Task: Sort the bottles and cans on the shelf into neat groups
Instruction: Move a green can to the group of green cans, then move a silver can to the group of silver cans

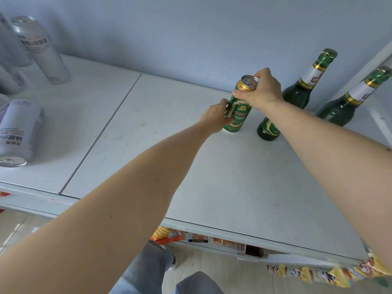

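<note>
Far left of the green can (238,107), white cans (42,48) stand grouped at the end of the shelf (212,177), one white can (18,132) nearest the front edge. At the green can itself, the left hand (216,117) is wrapped round the lower body and the right hand (262,90) pinches the gold rim from above, so both are clamped on it; its base looks to be on or just above the shelf, tilted slightly. Just right of the can stands a green bottle (297,96), partly behind the right forearm, and a second green bottle (347,102) beyond that. I'd judge the green group is being formed: next, set the can upright beside the bottles and let go without nudging them.
</note>
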The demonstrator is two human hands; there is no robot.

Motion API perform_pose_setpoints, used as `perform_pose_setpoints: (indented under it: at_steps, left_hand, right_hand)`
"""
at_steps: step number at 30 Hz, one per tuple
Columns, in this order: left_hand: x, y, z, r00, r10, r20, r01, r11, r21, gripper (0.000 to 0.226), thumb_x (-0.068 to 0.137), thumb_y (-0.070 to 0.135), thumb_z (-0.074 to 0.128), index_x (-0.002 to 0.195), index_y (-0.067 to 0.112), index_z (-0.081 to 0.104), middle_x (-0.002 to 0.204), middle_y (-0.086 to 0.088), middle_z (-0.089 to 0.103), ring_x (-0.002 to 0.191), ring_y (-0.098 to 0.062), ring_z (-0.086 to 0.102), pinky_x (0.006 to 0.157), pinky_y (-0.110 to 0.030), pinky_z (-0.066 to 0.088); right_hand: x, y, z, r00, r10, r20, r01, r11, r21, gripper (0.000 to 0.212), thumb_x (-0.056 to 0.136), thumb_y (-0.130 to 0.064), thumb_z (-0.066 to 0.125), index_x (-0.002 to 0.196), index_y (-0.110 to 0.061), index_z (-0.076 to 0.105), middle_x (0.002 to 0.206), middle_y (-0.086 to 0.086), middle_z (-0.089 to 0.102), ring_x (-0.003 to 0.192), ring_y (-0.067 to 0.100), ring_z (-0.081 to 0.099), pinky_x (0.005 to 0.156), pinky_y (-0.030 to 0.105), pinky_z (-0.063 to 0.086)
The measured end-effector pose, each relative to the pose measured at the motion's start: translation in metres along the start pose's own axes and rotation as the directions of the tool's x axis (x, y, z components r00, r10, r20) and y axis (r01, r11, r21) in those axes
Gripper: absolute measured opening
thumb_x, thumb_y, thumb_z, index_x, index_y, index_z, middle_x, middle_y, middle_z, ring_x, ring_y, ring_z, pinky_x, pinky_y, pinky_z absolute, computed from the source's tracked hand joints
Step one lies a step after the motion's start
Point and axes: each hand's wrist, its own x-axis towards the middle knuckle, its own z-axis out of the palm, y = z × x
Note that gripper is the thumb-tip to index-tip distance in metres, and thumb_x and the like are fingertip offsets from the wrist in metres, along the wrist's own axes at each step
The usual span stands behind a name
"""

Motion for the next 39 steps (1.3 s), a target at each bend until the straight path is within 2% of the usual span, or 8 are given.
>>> perform_pose_setpoints:
  at_steps: [5,9,12,16,19,24,33,39]
  left_hand:
    - [-0.016,0.001,-0.011,0.999,-0.039,-0.029,0.044,0.984,0.175,0.046,0.096,0.036,0.053,0.133,0.013,0.039,0.133,-0.006,0.051,0.117,-0.026,0.051,0.083,-0.039,0.045]
    - [-0.037,-0.002,-0.033,0.997,-0.038,-0.063,0.054,0.961,0.271,0.042,0.098,0.037,0.048,0.135,0.017,0.043,0.136,-0.003,0.051,0.124,-0.024,0.046,0.096,-0.039,0.039]
    - [-0.056,-0.01,-0.055,0.993,-0.029,-0.112,0.065,0.941,0.331,0.035,0.098,0.034,0.046,0.13,0.021,0.05,0.133,0.0,0.053,0.125,-0.021,0.044,0.098,-0.037,0.034]
    - [-0.087,-0.031,-0.09,0.99,-0.031,-0.141,0.087,0.908,0.411,0.032,0.098,0.031,0.046,0.128,0.022,0.052,0.13,-0.001,0.053,0.124,-0.022,0.045,0.097,-0.035,0.034]
    - [-0.114,-0.053,-0.121,0.986,-0.052,-0.158,0.12,0.88,0.46,0.031,0.099,0.029,0.046,0.128,0.022,0.053,0.129,-0.002,0.053,0.124,-0.022,0.044,0.098,-0.036,0.035]
    - [-0.163,-0.103,-0.18,0.975,-0.098,-0.2,0.188,0.845,0.501,0.031,0.098,0.028,0.048,0.128,0.022,0.053,0.131,-0.003,0.053,0.123,-0.024,0.046,0.1,-0.035,0.035]
    - [-0.239,-0.213,-0.292,0.964,-0.165,-0.208,0.258,0.774,0.578,0.031,0.096,0.025,0.05,0.126,0.021,0.055,0.131,-0.006,0.055,0.123,-0.026,0.049,0.098,-0.037,0.038]
    - [-0.258,-0.275,-0.339,0.983,-0.153,-0.106,0.185,0.756,0.627,0.043,0.094,0.028,0.057,0.137,0.027,0.049,0.141,0.002,0.049,0.132,-0.022,0.041,0.104,-0.041,0.036]
  right_hand:
    - [-0.015,-0.008,-0.002,1.0,0.002,0.004,-0.002,0.999,-0.041,0.08,0.075,-0.044,0.078,0.135,-0.014,0.034,0.134,0.011,0.044,0.124,0.028,0.047,0.093,0.039,0.047]
    - [-0.033,-0.021,-0.006,0.996,-0.053,-0.069,0.043,0.989,-0.144,0.074,0.077,-0.035,0.077,0.135,-0.015,0.035,0.136,0.01,0.043,0.128,0.029,0.04,0.089,0.045,0.045]
    - [-0.049,-0.04,-0.002,0.978,-0.168,-0.12,0.143,0.971,-0.191,0.065,0.08,-0.028,0.074,0.133,-0.015,0.039,0.137,0.006,0.045,0.129,0.027,0.036,0.085,0.044,0.044]
    - [-0.072,-0.073,0.017,0.942,-0.314,-0.119,0.285,0.935,-0.213,0.051,0.085,-0.02,0.067,0.13,-0.012,0.045,0.134,0.006,0.049,0.13,0.026,0.037,0.096,0.037,0.034]
    - [-0.093,-0.105,0.038,0.928,-0.364,-0.08,0.347,0.923,-0.166,0.047,0.086,-0.019,0.066,0.128,-0.012,0.047,0.132,0.007,0.051,0.132,0.026,0.036,0.091,0.038,0.039]
    - [-0.127,-0.159,0.084,0.92,-0.392,-0.01,0.39,0.916,-0.096,0.046,0.087,-0.02,0.065,0.128,-0.012,0.046,0.13,0.007,0.052,0.128,0.025,0.039,0.089,0.037,0.041]
    - [-0.191,-0.257,0.177,0.928,-0.358,0.102,0.361,0.932,-0.023,0.046,0.084,-0.023,0.067,0.125,-0.012,0.049,0.129,0.008,0.054,0.124,0.029,0.043,0.088,0.036,0.039]
    - [-0.228,-0.298,0.237,0.946,-0.279,0.164,0.285,0.959,-0.009,0.053,0.081,-0.034,0.073,0.125,-0.016,0.05,0.128,0.004,0.056,0.121,0.028,0.048,0.087,0.038,0.044]
